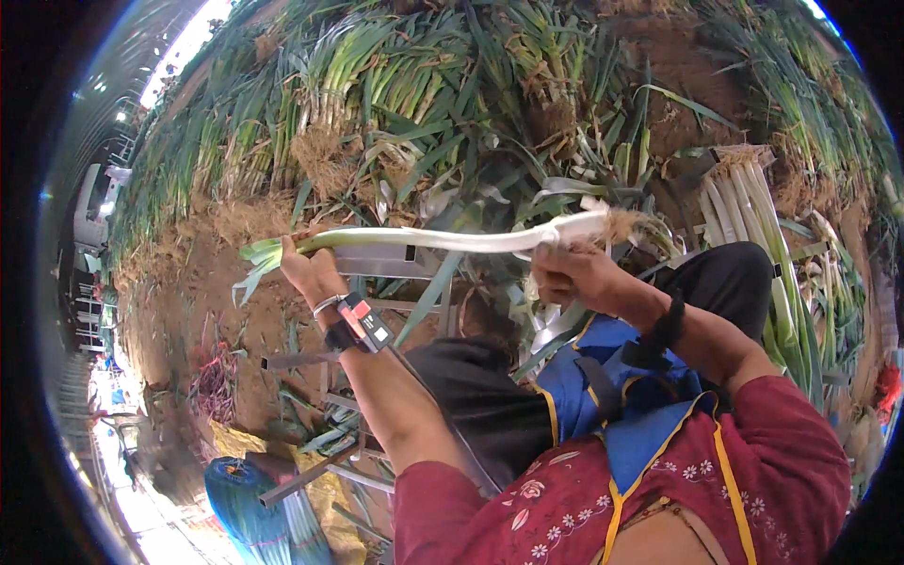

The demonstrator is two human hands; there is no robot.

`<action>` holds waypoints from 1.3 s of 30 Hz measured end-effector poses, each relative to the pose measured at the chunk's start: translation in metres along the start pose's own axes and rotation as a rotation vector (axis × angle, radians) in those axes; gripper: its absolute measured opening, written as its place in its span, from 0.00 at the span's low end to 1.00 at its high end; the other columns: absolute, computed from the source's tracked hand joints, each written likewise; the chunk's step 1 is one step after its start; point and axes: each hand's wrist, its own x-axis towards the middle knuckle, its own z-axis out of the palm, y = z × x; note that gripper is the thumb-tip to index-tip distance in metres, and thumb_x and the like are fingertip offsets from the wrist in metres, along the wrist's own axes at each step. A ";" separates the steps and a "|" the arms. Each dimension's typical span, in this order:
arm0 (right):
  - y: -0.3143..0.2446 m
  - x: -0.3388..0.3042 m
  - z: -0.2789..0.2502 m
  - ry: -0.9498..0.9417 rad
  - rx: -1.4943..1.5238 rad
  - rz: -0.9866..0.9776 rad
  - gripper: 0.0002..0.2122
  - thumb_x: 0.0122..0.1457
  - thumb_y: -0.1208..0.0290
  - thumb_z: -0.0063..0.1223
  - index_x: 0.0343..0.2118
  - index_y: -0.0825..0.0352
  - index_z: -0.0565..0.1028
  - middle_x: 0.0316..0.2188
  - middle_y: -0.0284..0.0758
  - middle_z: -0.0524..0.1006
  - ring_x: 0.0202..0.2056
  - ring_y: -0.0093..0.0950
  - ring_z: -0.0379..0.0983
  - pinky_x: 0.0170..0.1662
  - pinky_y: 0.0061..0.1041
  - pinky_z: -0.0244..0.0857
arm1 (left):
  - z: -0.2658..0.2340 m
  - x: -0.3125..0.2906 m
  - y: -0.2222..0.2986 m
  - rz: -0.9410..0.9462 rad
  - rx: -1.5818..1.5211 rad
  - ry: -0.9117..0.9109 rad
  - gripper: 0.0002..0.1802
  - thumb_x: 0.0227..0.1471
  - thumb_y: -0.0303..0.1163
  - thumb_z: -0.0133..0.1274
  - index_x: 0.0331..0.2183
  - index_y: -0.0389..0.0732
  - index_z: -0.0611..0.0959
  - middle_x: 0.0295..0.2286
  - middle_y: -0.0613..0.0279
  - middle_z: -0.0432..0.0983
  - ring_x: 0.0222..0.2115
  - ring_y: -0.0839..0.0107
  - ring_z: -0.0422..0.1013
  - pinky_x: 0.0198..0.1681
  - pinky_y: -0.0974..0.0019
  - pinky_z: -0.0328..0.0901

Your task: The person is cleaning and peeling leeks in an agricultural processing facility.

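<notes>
A long leek [424,239] stretches across in front of me, nearly level, its white shaft bowed slightly. My left hand [314,271] is closed round its green end, with short leaf tips sticking out beyond the fist. At the root end my right hand [576,274] has its fingers curled in against the white shaft. A loose flap of pale outer skin [593,203] stands up beside the brown roots [624,226]. The right fingertips are partly hidden, so whether they also pinch a strip of skin cannot be made out.
Cleaned leeks [753,217] lie stacked in a metal rack on the right. Heaps of untrimmed leeks [348,85] cover the ground ahead. Stripped leaves [490,273] litter the soil around a metal frame [377,262]. Blue-green wrapped bundles [247,508] and pink twine [215,384] lie at lower left.
</notes>
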 end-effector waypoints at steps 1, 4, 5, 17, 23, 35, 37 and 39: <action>-0.008 -0.003 0.005 0.007 -0.053 -0.101 0.17 0.61 0.58 0.43 0.18 0.62 0.65 0.13 0.23 0.56 0.14 0.16 0.51 0.24 0.22 0.53 | -0.003 0.000 0.002 -0.009 0.003 0.017 0.08 0.56 0.28 0.40 0.32 0.34 0.73 0.25 0.61 0.71 0.22 0.71 0.66 0.28 0.70 0.64; -0.042 -0.024 0.012 -0.048 0.230 -0.181 0.19 0.61 0.54 0.42 0.18 0.62 0.62 0.13 0.23 0.55 0.14 0.17 0.52 0.26 0.24 0.54 | -0.026 0.005 0.008 0.108 0.428 -0.189 0.08 0.53 0.26 0.42 0.33 0.35 0.75 0.26 0.61 0.72 0.24 0.72 0.67 0.29 0.72 0.64; -0.040 -0.025 0.003 -0.108 0.167 -0.193 0.22 0.61 0.50 0.38 0.17 0.61 0.60 0.14 0.25 0.56 0.14 0.19 0.54 0.29 0.26 0.56 | -0.027 0.006 0.006 0.157 0.563 -0.231 0.09 0.51 0.26 0.43 0.34 0.36 0.76 0.26 0.61 0.73 0.25 0.73 0.68 0.29 0.72 0.64; -0.129 -0.102 -0.067 0.145 0.311 -1.112 0.13 0.64 0.63 0.34 0.23 0.60 0.64 0.15 0.23 0.57 0.14 0.16 0.54 0.28 0.22 0.61 | -0.040 0.008 0.006 0.197 0.805 -0.154 0.22 0.59 0.41 0.32 0.35 0.34 0.74 0.28 0.51 0.74 0.25 0.62 0.70 0.28 0.63 0.67; -0.109 -0.073 -0.136 0.187 0.034 -0.556 0.04 0.57 0.68 0.45 0.32 0.61 0.70 0.20 0.27 0.67 0.23 0.24 0.66 0.37 0.30 0.65 | -0.010 -0.021 0.000 0.478 1.108 -0.177 0.12 0.57 0.34 0.39 0.31 0.35 0.70 0.26 0.56 0.69 0.25 0.63 0.67 0.31 0.61 0.65; -0.070 0.029 -0.044 -0.002 -1.026 -0.255 0.18 0.53 0.61 0.53 0.43 0.67 0.73 0.37 0.40 0.77 0.38 0.32 0.73 0.43 0.28 0.65 | 0.055 -0.049 0.003 0.098 -0.134 -0.170 0.10 0.58 0.34 0.45 0.27 0.40 0.68 0.20 0.66 0.61 0.21 0.74 0.59 0.26 0.68 0.59; -0.072 0.039 -0.008 -0.120 -0.943 -0.134 0.18 0.53 0.61 0.54 0.42 0.67 0.74 0.35 0.40 0.77 0.37 0.32 0.73 0.42 0.28 0.65 | 0.056 -0.048 0.003 0.039 -0.177 -0.268 0.09 0.58 0.34 0.45 0.28 0.41 0.68 0.20 0.67 0.61 0.21 0.75 0.59 0.26 0.68 0.59; -0.067 0.044 0.013 -0.140 -0.984 -0.109 0.16 0.52 0.63 0.56 0.41 0.67 0.73 0.31 0.38 0.76 0.34 0.29 0.72 0.39 0.27 0.65 | 0.063 -0.051 -0.002 0.028 -0.181 -0.334 0.08 0.57 0.34 0.46 0.29 0.41 0.70 0.20 0.67 0.62 0.20 0.75 0.59 0.26 0.68 0.59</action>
